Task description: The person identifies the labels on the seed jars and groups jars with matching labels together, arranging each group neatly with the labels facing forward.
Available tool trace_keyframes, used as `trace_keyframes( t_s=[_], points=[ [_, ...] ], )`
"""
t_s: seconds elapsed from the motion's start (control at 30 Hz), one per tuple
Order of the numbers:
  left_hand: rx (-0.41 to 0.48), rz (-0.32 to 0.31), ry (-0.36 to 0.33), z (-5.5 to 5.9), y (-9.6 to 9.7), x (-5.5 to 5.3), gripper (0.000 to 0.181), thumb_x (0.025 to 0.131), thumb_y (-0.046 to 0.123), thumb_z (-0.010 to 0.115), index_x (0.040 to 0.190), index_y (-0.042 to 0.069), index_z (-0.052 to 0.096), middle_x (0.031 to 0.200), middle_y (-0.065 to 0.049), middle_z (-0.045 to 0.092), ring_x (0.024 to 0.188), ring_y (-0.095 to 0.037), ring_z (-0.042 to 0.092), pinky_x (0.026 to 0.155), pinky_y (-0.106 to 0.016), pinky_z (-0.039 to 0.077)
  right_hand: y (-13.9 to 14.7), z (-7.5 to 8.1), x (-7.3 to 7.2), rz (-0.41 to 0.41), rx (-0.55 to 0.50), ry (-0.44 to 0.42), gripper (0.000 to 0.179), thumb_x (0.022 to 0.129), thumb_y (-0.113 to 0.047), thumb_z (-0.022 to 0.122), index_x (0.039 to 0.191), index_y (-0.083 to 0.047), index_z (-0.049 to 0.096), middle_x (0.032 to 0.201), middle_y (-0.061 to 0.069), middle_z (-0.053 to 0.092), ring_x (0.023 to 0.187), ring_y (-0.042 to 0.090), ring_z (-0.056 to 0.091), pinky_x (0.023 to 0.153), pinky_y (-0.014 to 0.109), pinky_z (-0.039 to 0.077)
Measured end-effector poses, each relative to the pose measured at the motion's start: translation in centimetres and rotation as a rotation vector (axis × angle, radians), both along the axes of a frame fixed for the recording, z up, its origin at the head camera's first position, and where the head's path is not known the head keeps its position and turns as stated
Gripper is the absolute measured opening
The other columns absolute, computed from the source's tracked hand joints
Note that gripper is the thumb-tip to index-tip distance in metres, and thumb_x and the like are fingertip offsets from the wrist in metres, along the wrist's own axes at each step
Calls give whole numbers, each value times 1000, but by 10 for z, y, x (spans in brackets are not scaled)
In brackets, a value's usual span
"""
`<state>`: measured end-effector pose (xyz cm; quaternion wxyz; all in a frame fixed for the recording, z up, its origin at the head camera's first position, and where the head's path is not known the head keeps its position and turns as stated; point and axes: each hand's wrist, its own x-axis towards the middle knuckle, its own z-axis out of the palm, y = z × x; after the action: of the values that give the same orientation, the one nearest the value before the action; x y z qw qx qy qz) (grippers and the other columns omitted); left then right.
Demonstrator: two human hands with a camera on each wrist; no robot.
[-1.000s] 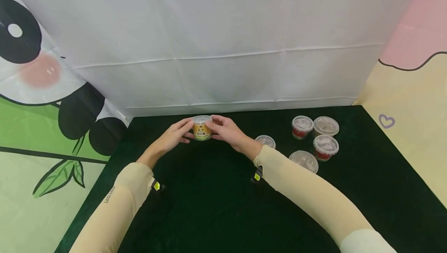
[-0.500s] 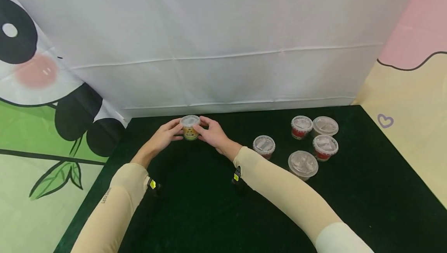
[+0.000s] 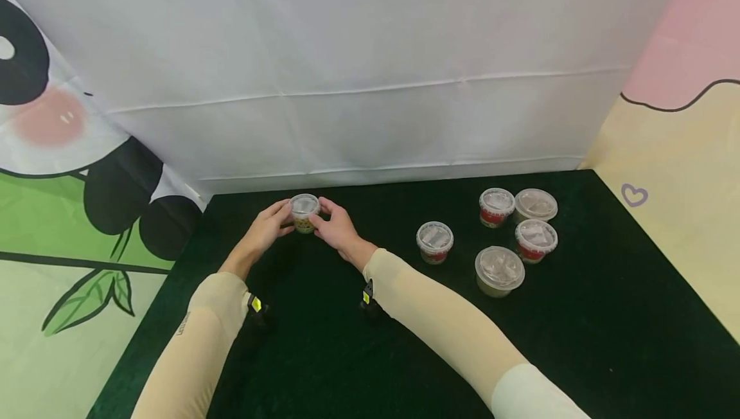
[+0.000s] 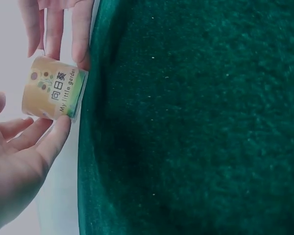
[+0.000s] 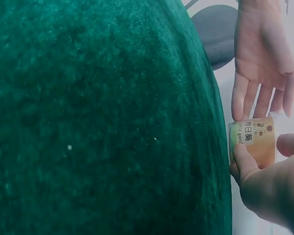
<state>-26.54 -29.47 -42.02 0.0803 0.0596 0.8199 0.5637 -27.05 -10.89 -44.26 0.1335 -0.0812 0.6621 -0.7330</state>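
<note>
A small clear lidded plastic cup (image 3: 304, 213) stands upright between both hands near the back left of the dark green table. Its yellow and green label, seen in the left wrist view, reads "My little garden". My left hand (image 3: 264, 237) holds the cup's left side at the fingertips, its fingers fairly straight. On the other side my right hand (image 3: 341, 234) grips it, thumb across the front and index finger behind. The right wrist view shows the label (image 5: 262, 137) partly covered by a right finger.
To the right stand several lidded cups: red-labelled ones (image 3: 435, 242) (image 3: 496, 207) (image 3: 536, 240), and wider ones (image 3: 500, 271) (image 3: 536, 205). A white cloth wall (image 3: 370, 85) rises behind the green table (image 3: 405, 355), with printed panels at both sides.
Both hands have carried the cup a little to the left, and its lid now shows more from above. The right forearm has moved left, uncovering the nearest red-labelled cup.
</note>
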Motion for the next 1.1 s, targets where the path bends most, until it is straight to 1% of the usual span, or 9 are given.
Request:
trace_keyframes(
  t_s=[0.13, 0.27, 0.43, 0.53, 0.63, 0.77, 0.83, 1.0, 1.1],
  points=[
    [-25, 23, 11, -4, -1, -2, 56, 113, 27, 32, 158, -4, 22, 155, -29, 33, 143, -42, 36, 112, -52, 37, -5, -5, 0, -3, 27, 15, 57, 106, -14, 56, 158, -10, 35, 156, 13, 41, 133, 25, 52, 97, 35, 53],
    [-40, 34, 1, -7, -1, -4, 55, 113, 25, 32, 159, -4, 20, 158, -28, 30, 144, -41, 34, 112, -51, 38, -8, -9, -1, 0, 25, -9, 57, 107, -16, 54, 160, -13, 33, 159, 10, 38, 135, 24, 50, 97, 36, 53],
    [-26, 45, -31, -12, -1, -6, 57, 113, 28, 32, 160, -2, 18, 160, -27, 27, 145, -41, 32, 112, -51, 38, -9, -11, 0, 0, 8, -44, 56, 109, -17, 50, 161, -14, 30, 162, 10, 34, 140, 25, 44, 98, 36, 53],
    [-2, 42, -50, -13, 0, -5, 58, 113, 27, 32, 160, -2, 16, 160, -27, 26, 146, -41, 31, 111, -53, 38, -9, -12, 0, 8, 17, -37, 55, 109, -17, 48, 161, -15, 29, 162, 10, 32, 141, 24, 43, 99, 37, 52],
    [23, 46, -69, -9, 3, -2, 57, 113, 22, 32, 160, -4, 14, 160, -29, 24, 146, -43, 30, 111, -55, 37, -9, -12, 0, 31, 36, -14, 55, 110, -19, 46, 162, -17, 27, 163, 8, 31, 142, 23, 41, 100, 39, 51],
    [55, 57, -88, -1, 6, 4, 55, 113, 17, 31, 159, -6, 13, 160, -31, 23, 145, -45, 30, 111, -57, 36, -8, -11, 1, 61, 90, 19, 56, 110, -22, 46, 162, -23, 27, 164, 5, 30, 142, 24, 42, 100, 41, 51],
    [51, 40, -78, -6, 5, 3, 56, 113, 20, 29, 160, -5, 11, 159, -32, 22, 145, -45, 28, 111, -56, 37, -8, -11, 2, 64, 102, 13, 56, 109, -24, 48, 162, -26, 28, 164, 3, 30, 142, 24, 41, 100, 42, 51],
    [29, -4, -59, -25, -3, -3, 61, 113, 32, 26, 162, 3, 5, 162, -29, 17, 148, -43, 23, 111, -54, 37, -6, -12, 4, 73, 100, -20, 58, 108, -27, 51, 161, -30, 28, 165, 2, 29, 144, 25, 39, 101, 45, 51],
    [31, -8, -67, -26, -4, -2, 62, 113, 34, 27, 163, 4, 3, 163, -27, 15, 149, -42, 22, 112, -54, 37, -5, -13, 4, 97, 132, -4, 61, 108, -28, 53, 162, -31, 25, 165, 5, 28, 144, 26, 39, 100, 44, 51]
  ],
)
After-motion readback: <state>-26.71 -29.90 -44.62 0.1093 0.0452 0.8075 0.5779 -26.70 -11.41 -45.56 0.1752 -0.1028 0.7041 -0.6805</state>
